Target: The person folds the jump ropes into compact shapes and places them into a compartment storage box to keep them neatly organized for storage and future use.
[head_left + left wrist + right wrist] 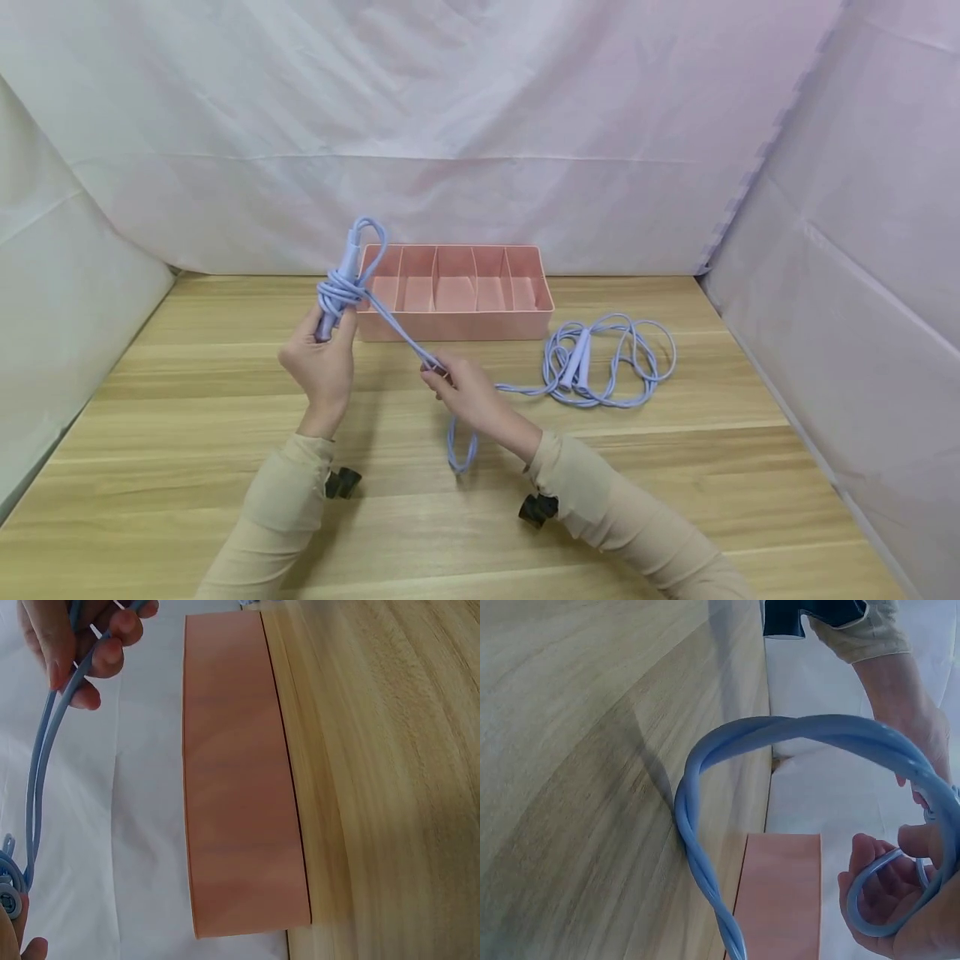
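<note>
My left hand [322, 371] grips the handle end of a light blue jump rope [341, 289], raised in front of the organizer's left end. Several turns of cord are wound round the handle part, and a loop arches over its top. Whether one or both handles are in this bundle I cannot tell. From it a doubled cord [397, 323] runs taut down to my right hand [474, 398], which holds it between thumb and curled fingers. Below the right hand hangs a twisted loop [705, 847] of cord. In the left wrist view a handle's round end [10, 902] shows.
A pink organizer box [453, 327] with several compartments stands at the table's back. Right of it another light blue jump rope [577, 367] lies loosely coiled, handles side by side; its cord reaches left behind my right hand. White curtains [450, 100] border the wooden table [420, 533].
</note>
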Tool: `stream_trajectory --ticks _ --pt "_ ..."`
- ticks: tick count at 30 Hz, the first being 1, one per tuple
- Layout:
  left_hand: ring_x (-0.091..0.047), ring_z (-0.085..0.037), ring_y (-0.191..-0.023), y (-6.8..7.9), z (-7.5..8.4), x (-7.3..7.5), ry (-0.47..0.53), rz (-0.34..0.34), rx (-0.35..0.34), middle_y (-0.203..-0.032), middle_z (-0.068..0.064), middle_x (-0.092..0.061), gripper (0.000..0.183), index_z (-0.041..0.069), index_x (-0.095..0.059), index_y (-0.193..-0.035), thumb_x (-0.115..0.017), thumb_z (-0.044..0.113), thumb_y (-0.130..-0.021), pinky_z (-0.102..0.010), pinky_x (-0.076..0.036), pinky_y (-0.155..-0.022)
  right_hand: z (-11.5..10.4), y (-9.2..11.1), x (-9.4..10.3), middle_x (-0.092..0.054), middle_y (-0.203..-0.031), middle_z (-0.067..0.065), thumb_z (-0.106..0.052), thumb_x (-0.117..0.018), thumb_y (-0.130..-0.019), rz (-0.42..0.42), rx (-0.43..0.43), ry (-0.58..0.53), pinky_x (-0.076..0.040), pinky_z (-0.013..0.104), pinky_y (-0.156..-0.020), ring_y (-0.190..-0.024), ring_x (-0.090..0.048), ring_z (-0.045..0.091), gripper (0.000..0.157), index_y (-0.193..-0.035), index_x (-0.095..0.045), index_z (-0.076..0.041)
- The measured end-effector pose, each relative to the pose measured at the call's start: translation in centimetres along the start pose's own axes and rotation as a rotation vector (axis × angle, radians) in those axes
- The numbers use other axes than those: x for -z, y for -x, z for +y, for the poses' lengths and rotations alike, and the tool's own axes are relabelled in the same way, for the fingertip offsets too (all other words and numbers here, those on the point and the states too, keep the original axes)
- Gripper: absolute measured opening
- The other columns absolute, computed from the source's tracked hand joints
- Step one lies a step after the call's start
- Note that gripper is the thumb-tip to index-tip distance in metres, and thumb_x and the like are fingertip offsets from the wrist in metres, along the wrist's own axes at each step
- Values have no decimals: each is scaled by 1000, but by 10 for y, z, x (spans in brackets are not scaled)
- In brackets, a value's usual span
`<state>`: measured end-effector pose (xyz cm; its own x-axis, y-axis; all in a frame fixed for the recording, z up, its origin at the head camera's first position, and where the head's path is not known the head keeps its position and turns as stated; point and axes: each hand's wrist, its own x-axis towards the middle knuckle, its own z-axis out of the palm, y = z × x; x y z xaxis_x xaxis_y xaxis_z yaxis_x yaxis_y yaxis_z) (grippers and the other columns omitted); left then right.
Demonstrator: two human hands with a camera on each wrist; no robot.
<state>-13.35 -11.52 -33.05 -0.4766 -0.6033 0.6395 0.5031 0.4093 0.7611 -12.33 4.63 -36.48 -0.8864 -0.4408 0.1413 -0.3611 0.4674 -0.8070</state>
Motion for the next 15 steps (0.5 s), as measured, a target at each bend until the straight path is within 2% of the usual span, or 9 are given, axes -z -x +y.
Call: stream_trajectory --ticks 3,8,11,15 --pt "-28 8 -47 -2 1 0 -16 17 7 -62 -11 -59 18 -5 -70 -91 -68 -1 -74 -10 -19 -43 -1 0 0 -58 -70 5 -11 -51 -92 5 17 51 -44 17 -47 -60 -57 14 11 -88 -58 -3" --pt "-25 10 -47 -5 -20 0 -52 30 5 -61 -12 -59 18 -2 -71 -91 -70 2 -74 -12 -17 -44 -3 3 1 -49 -60 2 -16 -50 -94 29 34 182 -30 15 -40 -48 -40 7 18 -81 -56 -5" --pt "-26 10 -47 -6 -30 1 -90 41 -7 -61 -15 -62 18 2 -72 -91 -71 4 -73 -12 -17 -44 -3 5 1 -48 -62 0 -20 -51 -94 64 60 319 -28 15 -42 -50 -36 6 19 -90 -61 -5" --pt "-28 9 -47 -7 -34 4 -126 43 -30 -59 -14 -63 16 5 -73 -89 -72 8 -73 -12 -19 -44 -3 10 1 -59 -77 1 -21 -53 -92 124 120 470 -39 16 -48 -58 -48 8 25 -107 -63 -4"
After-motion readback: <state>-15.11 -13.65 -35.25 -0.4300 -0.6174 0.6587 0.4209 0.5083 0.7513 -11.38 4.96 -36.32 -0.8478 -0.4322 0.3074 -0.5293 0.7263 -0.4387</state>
